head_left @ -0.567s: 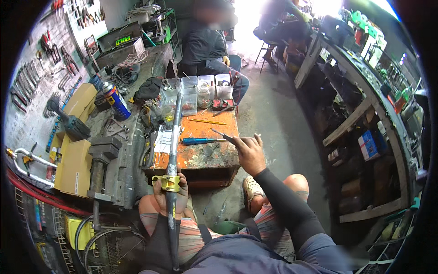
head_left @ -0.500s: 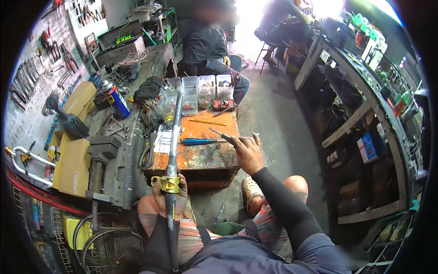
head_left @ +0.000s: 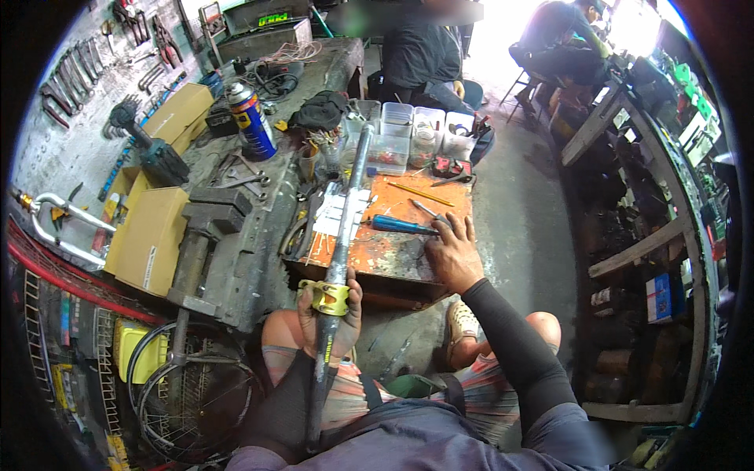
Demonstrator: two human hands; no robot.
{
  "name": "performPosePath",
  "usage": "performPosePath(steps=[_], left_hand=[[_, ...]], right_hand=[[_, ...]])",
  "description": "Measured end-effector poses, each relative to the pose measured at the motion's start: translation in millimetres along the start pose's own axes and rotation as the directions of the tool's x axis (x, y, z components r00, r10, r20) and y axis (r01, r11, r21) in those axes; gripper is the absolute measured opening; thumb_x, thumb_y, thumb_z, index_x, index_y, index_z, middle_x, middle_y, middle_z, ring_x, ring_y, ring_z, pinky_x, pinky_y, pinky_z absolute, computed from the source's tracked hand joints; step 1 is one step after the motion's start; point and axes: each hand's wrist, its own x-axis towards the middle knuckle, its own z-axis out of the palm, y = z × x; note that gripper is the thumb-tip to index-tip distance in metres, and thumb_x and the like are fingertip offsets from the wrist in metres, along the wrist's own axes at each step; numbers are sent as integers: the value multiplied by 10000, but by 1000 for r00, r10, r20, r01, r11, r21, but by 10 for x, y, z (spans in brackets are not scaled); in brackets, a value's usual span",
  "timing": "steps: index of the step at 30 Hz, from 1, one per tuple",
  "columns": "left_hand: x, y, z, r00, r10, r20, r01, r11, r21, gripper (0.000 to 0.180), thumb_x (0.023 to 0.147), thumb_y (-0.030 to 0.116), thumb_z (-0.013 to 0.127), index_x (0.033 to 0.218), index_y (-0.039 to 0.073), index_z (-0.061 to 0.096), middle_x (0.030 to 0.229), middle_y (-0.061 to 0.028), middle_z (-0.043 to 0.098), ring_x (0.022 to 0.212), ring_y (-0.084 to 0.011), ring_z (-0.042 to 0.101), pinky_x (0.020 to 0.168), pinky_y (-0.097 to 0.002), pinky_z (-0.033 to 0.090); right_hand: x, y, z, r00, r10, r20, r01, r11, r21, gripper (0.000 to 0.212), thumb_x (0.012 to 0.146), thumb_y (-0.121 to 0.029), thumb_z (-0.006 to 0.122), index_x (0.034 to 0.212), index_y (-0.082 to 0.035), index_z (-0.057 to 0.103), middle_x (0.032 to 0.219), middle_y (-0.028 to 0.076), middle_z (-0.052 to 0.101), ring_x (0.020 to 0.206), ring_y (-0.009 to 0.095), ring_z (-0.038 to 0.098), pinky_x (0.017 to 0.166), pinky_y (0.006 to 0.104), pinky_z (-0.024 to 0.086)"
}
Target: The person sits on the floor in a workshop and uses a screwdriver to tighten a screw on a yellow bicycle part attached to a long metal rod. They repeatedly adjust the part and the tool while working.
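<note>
with the worn orange-topped box (head_left: 393, 255) as the dial and 12 o'clock at its far side, the left hand (head_left: 331, 315) is at about half past 7, its fingers curled around a gold-coloured clamp (head_left: 325, 298) and the long grey-and-black tube (head_left: 342, 231) that runs through it. the tube slants upward past 9 o'clock, its pale upper end at 10 and its dark lower end at 7, by the person's lap. the right hand (head_left: 456, 257) is at 4 o'clock, palm down over the box top, partly open with fingers loosely bent. its fingertips are at the rear end of a slim pointed tool (head_left: 428, 210) and just beside the shaft end of a blue-handled screwdriver (head_left: 397, 225); i cannot tell whether it grips either. a yellow pencil (head_left: 422, 195) lies near 12, white paper (head_left: 326, 213) is partly behind the tube at 9, and a red-and-black object (head_left: 452, 167) sits at 1. clear plastic containers (head_left: 389, 153) stand at 12, with a person (head_left: 424, 59) in dark clothes beyond them. out at 10 stands a blue spray can (head_left: 253, 125); at 9, a metal vise (head_left: 216, 212).
</note>
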Motion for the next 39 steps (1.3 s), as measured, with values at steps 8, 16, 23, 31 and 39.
performPosePath(steps=[8,16,23,31,39], left_hand=[[22,-50,-44,997,81,5,-79,955,286,746,998,458,735,1505,-47,525,1479,-186,656,1401,-349,608,1234,-482,483],[59,-142,-122,1000,28,14,-31,920,390,676,1012,520,680,1500,59,596,1506,-134,664,1447,-356,565,1267,-535,396],[0,-212,-105,994,81,-73,-38,886,463,768,1010,511,686,1528,-32,519,1476,-192,657,1424,-375,576,1093,-429,589],[-75,-164,-121,993,53,-108,6,875,484,793,995,591,680,1509,-1,568,1428,-161,693,1280,-313,662,1060,-441,560],[-79,-286,52,980,128,-150,-9,789,614,802,970,598,702,1498,5,585,1396,-112,710,1150,-243,712,957,-389,560]], right_hand=[[-118,-127,-182,979,161,-122,-92,894,438,243,918,-97,693,1153,-37,670,1199,167,708,1279,392,624,1163,549,429],[-372,-1108,-775,930,309,200,-252,140,957,208,985,-63,742,1175,20,766,1075,152,813,974,209,771,896,354,598],[-321,-1322,-750,923,248,295,-310,25,950,200,1002,-39,720,1189,5,777,1029,102,806,926,136,727,875,332,601],[-294,-1358,-763,901,177,395,-379,-122,918,161,1011,-29,714,1159,17,756,994,63,786,913,94,695,840,313,596],[-338,-1387,-729,903,163,398,-349,-262,900,116,1040,-19,689,1142,20,726,992,25,758,908,82,677,827,281,585]])
